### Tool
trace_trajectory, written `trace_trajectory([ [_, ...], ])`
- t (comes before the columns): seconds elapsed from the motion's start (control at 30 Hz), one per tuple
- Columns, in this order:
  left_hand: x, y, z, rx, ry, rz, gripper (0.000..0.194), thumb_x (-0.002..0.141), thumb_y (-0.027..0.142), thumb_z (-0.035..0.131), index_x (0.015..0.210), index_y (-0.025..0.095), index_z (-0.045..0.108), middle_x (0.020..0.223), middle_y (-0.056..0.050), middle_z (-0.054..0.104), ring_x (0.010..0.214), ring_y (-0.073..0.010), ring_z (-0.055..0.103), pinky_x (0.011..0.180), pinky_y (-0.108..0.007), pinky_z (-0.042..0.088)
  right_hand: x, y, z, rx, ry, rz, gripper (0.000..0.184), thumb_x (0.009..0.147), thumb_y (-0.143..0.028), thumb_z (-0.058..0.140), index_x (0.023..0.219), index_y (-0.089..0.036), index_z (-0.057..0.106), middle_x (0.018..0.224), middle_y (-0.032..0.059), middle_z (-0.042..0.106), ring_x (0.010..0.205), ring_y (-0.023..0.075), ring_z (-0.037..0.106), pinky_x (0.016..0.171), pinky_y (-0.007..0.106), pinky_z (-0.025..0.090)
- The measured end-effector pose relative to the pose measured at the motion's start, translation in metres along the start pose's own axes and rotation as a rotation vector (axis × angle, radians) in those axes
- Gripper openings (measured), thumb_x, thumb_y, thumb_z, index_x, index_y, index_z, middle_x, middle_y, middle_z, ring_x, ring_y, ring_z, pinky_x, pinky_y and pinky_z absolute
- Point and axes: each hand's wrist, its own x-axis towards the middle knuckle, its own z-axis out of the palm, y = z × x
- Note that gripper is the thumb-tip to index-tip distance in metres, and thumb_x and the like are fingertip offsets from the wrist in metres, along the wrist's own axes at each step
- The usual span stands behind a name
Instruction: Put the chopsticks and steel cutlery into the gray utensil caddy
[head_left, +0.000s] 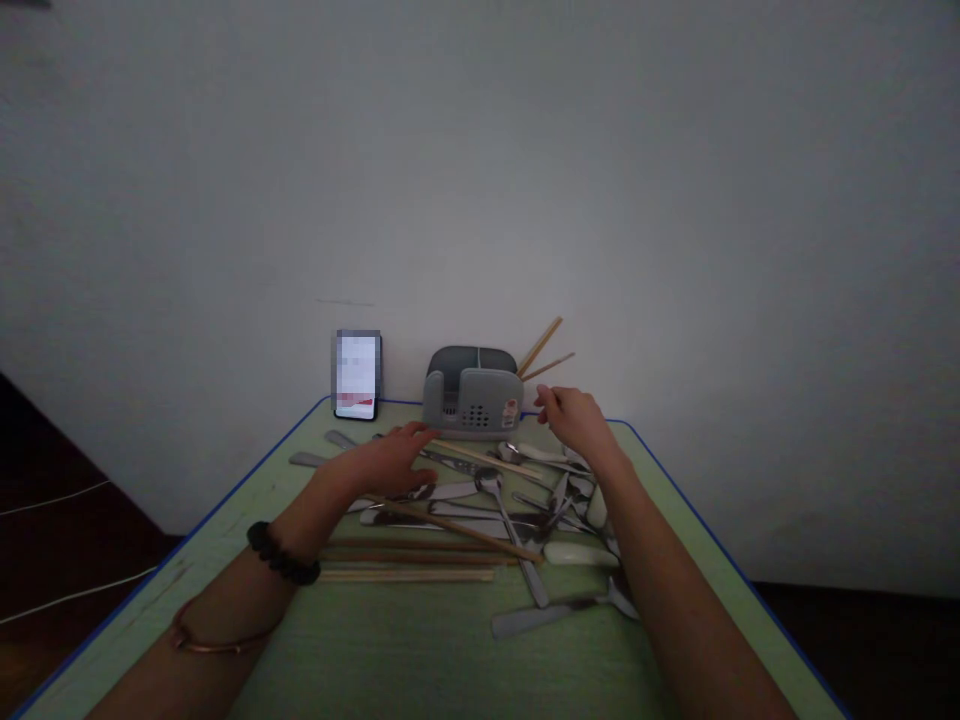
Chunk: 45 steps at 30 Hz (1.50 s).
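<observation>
Grey holder (491, 390): upright at the far side of the table, close to the wall, with holes in its front and a small sticker (511, 411) low on the right.
Leaning chopsticks (541, 345): tilted up and out at the holder's right end (whether they sit inside it or behind it, I cannot tell).
Right hand (574, 415): just beside that end, under the leaning chopsticks, with my fingers curled in; I cannot tell whether they pinch anything.
Left hand (390, 460): palm down over the cutlery, fingers loosely stretched toward the holder's base, thumb held apart.
Cutlery: knives, forks and spoons jumbled between my arms, one spoon (532, 617) lying nearest me, a white handle (577, 554) just behind it.
Loose chopsticks: a pale pair (409, 576) lying crosswise in front, brown ones behind, and one brown chopstick (472, 532) slanting over the knives.
Left wrist: dark beaded bracelet (281, 555), with a copper-coloured bangle (225, 648) further up my arm.
Phone (357, 375): propped upright left of the holder, screen lit (its picture blurred into blocks).
Table (412, 660): green top, blue edging (739, 570).
Wall (480, 180): pale, dim.
</observation>
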Motion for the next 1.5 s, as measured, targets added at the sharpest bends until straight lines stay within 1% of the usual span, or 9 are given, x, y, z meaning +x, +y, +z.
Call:
trace_trajectory([
  [0.2, -0.004, 0.012, -0.005, -0.009, -0.179, 0.043, 0.057, 0.078, 0.038, 0.057, 0.131, 0.021, 0.045, 0.136, -0.011, 0.048, 0.118, -0.0255, 0.05, 0.097, -0.034, 0.039, -0.032, -0.014, -0.01, -0.024, -0.551, -0.234, 0.029, 0.09, -0.032, 0.044, 0.092, -0.015, 0.067, 0.082, 0.0075, 0.072, 0.067, 0.0151, 0.064, 0.057, 0.022, 0.041],
  [0.33, -0.004, 0.018, -0.005, 0.006, -0.237, -0.021, 0.045, 0.069, 0.034, 0.066, 0.111, 0.02, 0.06, 0.114, -0.008, 0.064, 0.098, -0.024, 0.06, 0.079, -0.03, 0.046, -0.04, -0.029, -0.006, -0.05, -0.635, -0.322, 0.028, 0.087, -0.033, 0.048, 0.1, -0.016, 0.067, 0.087, 0.0069, 0.071, 0.07, 0.0149, 0.064, 0.057, 0.021, 0.041],
  [0.47, -0.003, 0.022, -0.004, 0.011, -0.295, -0.101, 0.032, 0.062, 0.02, 0.068, 0.094, 0.019, 0.066, 0.092, -0.005, 0.069, 0.08, -0.0206, 0.062, 0.06, -0.024, 0.042, -0.044, -0.041, 0.011, -0.111, -0.675, -0.388, 0.032, 0.076, -0.036, 0.062, 0.103, -0.019, 0.067, 0.098, 0.0066, 0.07, 0.078, 0.0165, 0.064, 0.059, 0.021, 0.042],
  [0.6, 0.0, 0.025, 0.0, 0.065, -0.349, -0.025, 0.02, 0.06, 0.011, 0.065, 0.079, 0.016, 0.068, 0.078, -0.004, 0.068, 0.072, -0.019, 0.059, 0.056, -0.023, 0.038, -0.049, -0.052, 0.037, -0.202, -0.761, -0.381, 0.035, 0.064, -0.036, 0.071, 0.096, -0.02, 0.07, 0.096, 0.0067, 0.071, 0.078, 0.0195, 0.064, 0.055, 0.022, 0.041],
  [0.73, 0.0, 0.023, 0.002, 0.077, -0.352, 0.032, 0.014, 0.063, 0.013, 0.06, 0.074, 0.016, 0.068, 0.069, -0.002, 0.065, 0.065, -0.0174, 0.056, 0.054, -0.024, 0.036, -0.052, -0.058, 0.044, -0.264, -0.771, -0.426, 0.029, 0.068, -0.029, 0.065, 0.094, -0.019, 0.07, 0.095, 0.008, 0.071, 0.078, 0.021, 0.064, 0.055, 0.024, 0.04],
  [0.9, -0.005, 0.015, -0.013, -0.045, -0.244, 0.062, 0.014, 0.076, 0.027, 0.056, 0.081, 0.016, 0.062, 0.076, -0.002, 0.066, 0.066, -0.0149, 0.055, 0.055, -0.022, 0.037, -0.042, -0.045, 0.015, -0.081, -0.809, -0.383, 0.024, 0.084, -0.023, 0.046, 0.1, -0.015, 0.063, 0.079, 0.0051, 0.069, 0.063, 0.0131, 0.06, 0.053, 0.021, 0.038],
  [1.07, -0.014, 0.013, -0.035, -0.143, 0.003, 0.189, 0.038, 0.091, 0.045, 0.034, 0.081, 0.017, 0.058, 0.071, -0.002, 0.059, 0.063, -0.0141, 0.052, 0.055, -0.022, 0.036, -0.027, -0.025, -0.018, 0.134, -0.528, -0.54, 0.026, 0.09, -0.027, 0.04, 0.092, -0.015, 0.063, 0.08, 0.0038, 0.063, 0.068, 0.0125, 0.053, 0.059, 0.021, 0.038],
  [1.37, -0.016, 0.028, -0.041, -0.051, 0.209, 0.211, 0.04, 0.092, 0.046, 0.034, 0.081, 0.017, 0.059, 0.064, 0.0, 0.056, 0.055, -0.012, 0.048, 0.051, -0.022, 0.03, -0.036, -0.023, -0.045, 0.219, -0.449, -0.48, 0.033, 0.086, -0.041, 0.049, 0.097, -0.015, 0.066, 0.061, -0.0025, 0.05, 0.054, 0.0094, 0.04, 0.05, 0.021, 0.03],
  [1.5, -0.021, 0.02, -0.048, -0.091, 0.197, 0.194, 0.039, 0.091, 0.045, 0.034, 0.086, 0.017, 0.062, 0.068, 0.0, 0.059, 0.059, -0.0123, 0.049, 0.055, -0.022, 0.033, -0.037, -0.016, -0.057, 0.238, -0.42, -0.484, 0.035, 0.086, -0.044, 0.047, 0.091, -0.015, 0.066, 0.06, -0.002, 0.052, 0.054, 0.0097, 0.042, 0.052, 0.022, 0.031],
])
